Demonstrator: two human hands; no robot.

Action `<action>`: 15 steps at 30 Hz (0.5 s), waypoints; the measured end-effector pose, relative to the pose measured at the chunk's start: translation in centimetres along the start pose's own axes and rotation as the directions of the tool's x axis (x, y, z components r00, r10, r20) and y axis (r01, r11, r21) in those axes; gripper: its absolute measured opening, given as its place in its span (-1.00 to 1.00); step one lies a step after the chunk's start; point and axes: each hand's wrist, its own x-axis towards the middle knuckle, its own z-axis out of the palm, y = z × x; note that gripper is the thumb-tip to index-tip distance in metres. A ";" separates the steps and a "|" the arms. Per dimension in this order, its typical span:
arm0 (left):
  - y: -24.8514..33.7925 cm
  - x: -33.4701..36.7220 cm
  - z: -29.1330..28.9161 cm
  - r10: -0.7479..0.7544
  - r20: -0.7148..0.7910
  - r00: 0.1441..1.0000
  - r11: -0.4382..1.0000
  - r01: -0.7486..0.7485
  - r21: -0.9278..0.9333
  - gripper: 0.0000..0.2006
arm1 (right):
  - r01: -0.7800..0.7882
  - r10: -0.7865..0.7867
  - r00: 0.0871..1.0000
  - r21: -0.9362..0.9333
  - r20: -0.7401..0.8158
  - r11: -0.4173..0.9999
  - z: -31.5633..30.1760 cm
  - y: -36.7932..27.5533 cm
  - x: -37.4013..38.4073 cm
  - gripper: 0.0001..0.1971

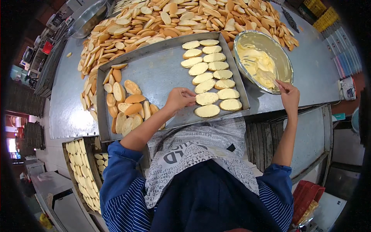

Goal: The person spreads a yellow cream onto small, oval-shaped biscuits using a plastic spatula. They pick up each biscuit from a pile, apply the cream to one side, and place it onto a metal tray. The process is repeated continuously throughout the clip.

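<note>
Gripping a spreader (269, 77), the right hand (289, 94) holds its tip in the cream (255, 60) of the bowl (285, 63). Bare fingertips of the left hand (179, 99) meet the left edge of a coated slice (206, 98); whether they pinch it or merely steady it cannot be told. That slice lies near the tray's front wall, in the left of two columns on the right side of the tray (154, 73).

Advisable, in this inspector's judgement: a modest, level load on the spreader, light strokes toward the slice's rim, and fingers kept low on the edge, clear of the coating. Excess would be better wiped off inside the bowl.

Bare slices (119, 92) lie jumbled in the tray's left side. Just right of the tray stands the bowl, on the table (317, 77). Beyond, a heap (166, 19) of bare slices covers the far side. At near left, a lower tray carries pale slices (82, 174).
</note>
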 end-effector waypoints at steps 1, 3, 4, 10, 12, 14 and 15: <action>-0.2 0.1 0.0 -0.007 -0.007 1.000 0.999 0.007 -0.050 -0.80 | -0.005 0.005 1.000 0.000 0.004 1.000 -0.1 0.0 0.0 -0.76; -0.2 0.1 -0.3 -0.038 -0.014 0.999 0.998 0.037 -0.058 -0.79 | -0.010 0.010 1.000 0.001 0.006 1.000 -0.1 0.0 0.0 -0.76; 0.0 0.1 -0.6 -0.061 -0.012 0.998 0.998 0.061 -0.016 -0.78 | -0.014 0.014 1.000 0.001 0.008 1.000 -0.1 0.0 -0.1 -0.76; 0.4 -1.7 -0.3 -0.255 0.226 0.940 0.965 0.234 0.115 -0.75 | 0.036 -0.034 0.998 0.037 -0.059 0.999 -0.5 0.7 0.0 -0.76; -0.1 -1.7 -0.1 -0.248 0.289 0.925 0.969 0.236 0.079 -0.75 | 0.020 -0.018 0.998 0.031 -0.052 0.999 -0.5 0.4 0.2 -0.76; -0.2 -1.7 0.1 -0.241 0.336 0.911 0.969 0.246 0.030 -0.75 | 0.005 -0.003 0.999 0.023 -0.047 1.000 -0.6 0.2 0.3 -0.75; -0.4 -1.6 0.0 -0.251 0.347 0.904 0.966 0.258 0.025 -0.77 | -0.002 0.003 0.999 0.020 -0.044 1.000 -0.6 0.2 0.4 -0.75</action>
